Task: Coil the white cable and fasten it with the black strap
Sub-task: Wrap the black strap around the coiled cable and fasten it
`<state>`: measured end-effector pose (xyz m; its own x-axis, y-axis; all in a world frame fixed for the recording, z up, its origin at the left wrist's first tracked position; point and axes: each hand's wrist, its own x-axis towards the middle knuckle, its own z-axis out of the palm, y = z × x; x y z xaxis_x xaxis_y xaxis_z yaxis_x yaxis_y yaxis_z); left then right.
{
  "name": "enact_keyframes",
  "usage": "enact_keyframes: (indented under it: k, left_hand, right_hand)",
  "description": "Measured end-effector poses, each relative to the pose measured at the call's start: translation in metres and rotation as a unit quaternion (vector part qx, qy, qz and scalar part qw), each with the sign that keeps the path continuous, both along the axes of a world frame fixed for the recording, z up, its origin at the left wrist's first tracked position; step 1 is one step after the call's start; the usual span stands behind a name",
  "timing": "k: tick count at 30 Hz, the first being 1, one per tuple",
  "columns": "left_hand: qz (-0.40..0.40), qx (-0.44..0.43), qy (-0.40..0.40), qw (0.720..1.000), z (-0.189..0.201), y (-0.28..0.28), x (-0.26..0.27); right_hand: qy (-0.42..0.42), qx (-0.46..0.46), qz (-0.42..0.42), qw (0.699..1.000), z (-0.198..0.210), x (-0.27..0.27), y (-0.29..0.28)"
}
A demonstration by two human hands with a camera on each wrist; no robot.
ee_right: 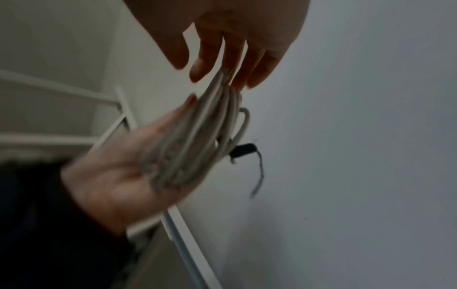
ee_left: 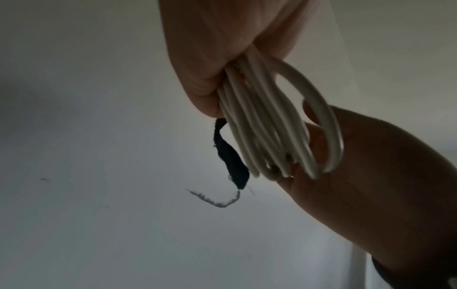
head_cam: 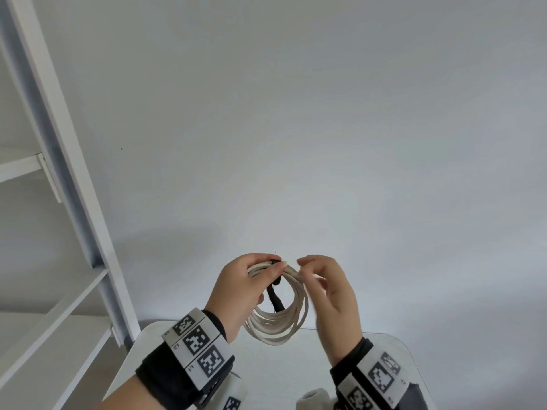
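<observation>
Left hand [head_cam: 236, 291] grips coiled white cable [head_cam: 284, 324], black strap [head_cam: 276, 300] dangling.

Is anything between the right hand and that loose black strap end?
Yes: the coiled white cable. The black strap hangs inside its loop, beside the left hand, with strands on the side nearest the right hand.

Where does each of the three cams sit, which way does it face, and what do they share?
Head: on the person's head, looking forward and down; shows left hand, right hand, both tagged wristbands, white cable above the table.
Left wrist: along the left hand, which grips the cable; black strap dangles.
Right wrist: along the right hand, fingers relaxed near the coil, blurred.
Shared: coil and strap in all three.
</observation>
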<state>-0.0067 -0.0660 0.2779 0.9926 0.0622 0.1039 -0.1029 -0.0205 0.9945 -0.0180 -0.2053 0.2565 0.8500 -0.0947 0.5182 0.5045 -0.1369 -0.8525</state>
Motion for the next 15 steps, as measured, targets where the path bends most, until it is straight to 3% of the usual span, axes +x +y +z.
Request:
enact_keyframes:
  k: [2,4,6,10,12,15]
  left_hand:
    - [-0.004,-0.002,0.005,1.0,-0.001,0.003,0.002]
    - [-0.009,-0.015,0.01,1.0,-0.001,0.005,0.002]
    - [-0.02,-0.043,0.017,0.999,0.0,0.006,0.003]
    - [-0.055,-0.114,0.031,0.992,0.005,0.005,0.004]
    - [-0.069,-0.123,0.034,0.989,0.006,0.003,0.005]
    - [-0.073,-0.108,0.034,0.991,0.004,-0.003,0.004]
  right_hand:
    - [0.063,0.118,-0.003,0.991,-0.003,0.009,-0.011]
    - [0.131,0.148,0.003,0.98,-0.01,0.019,-0.023]
    - [0.145,0.074,0.005,0.987,-0.022,0.025,-0.031]
    - [0.084,-0.168,0.035,0.982,-0.038,0.021,-0.033]
    - [0.071,-0.176,0.07,0.979,-0.038,0.015,-0.026]
    - [0.091,-0.068,0.122,0.986,-0.032,0.013,-0.013]
